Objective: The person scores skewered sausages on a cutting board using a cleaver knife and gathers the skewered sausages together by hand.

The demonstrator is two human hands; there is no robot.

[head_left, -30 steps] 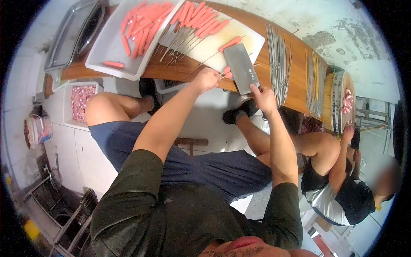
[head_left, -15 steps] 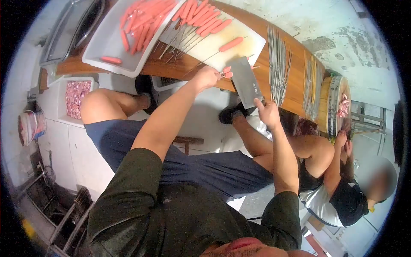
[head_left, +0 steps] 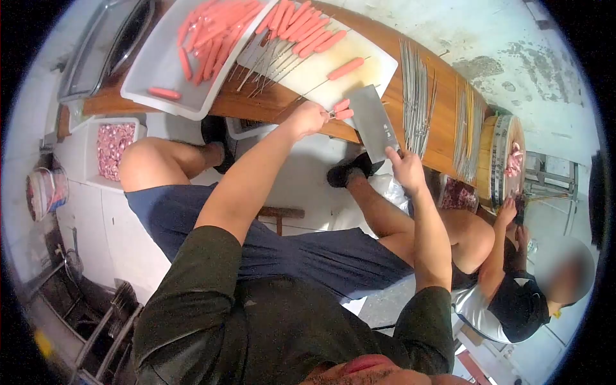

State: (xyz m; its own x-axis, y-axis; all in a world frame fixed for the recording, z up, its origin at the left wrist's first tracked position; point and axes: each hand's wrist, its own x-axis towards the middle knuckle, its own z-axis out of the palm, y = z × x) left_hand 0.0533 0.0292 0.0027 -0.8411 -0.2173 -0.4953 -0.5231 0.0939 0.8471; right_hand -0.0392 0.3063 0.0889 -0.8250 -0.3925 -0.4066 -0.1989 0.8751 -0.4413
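Observation:
My left hand [head_left: 308,120] is closed around a pink sausage [head_left: 342,109], whose end shows as two pieces past my fingertips at the board's near edge. My right hand [head_left: 407,168] grips a wide cleaver [head_left: 375,119] by its handle. The blade lies just right of the sausage pieces, over the edge of the white cutting board [head_left: 378,54]. Beyond my left hand, a skewered sausage [head_left: 346,68] rests alone on the board. Several more skewered sausages [head_left: 308,32] are lined up at the board's far left.
A white tub [head_left: 138,77] of sausages stands left of the board. Bundles of metal skewers [head_left: 417,96] lie to the right on the wooden table [head_left: 443,151]. At far right, a co-worker's hands [head_left: 513,218] are beside a round chopping block [head_left: 493,154] with meat.
My right hand and the cleaver have shifted slightly right and tilted a little. My left hand stays almost in place with the sausage. The co-worker's hands have moved somewhat.

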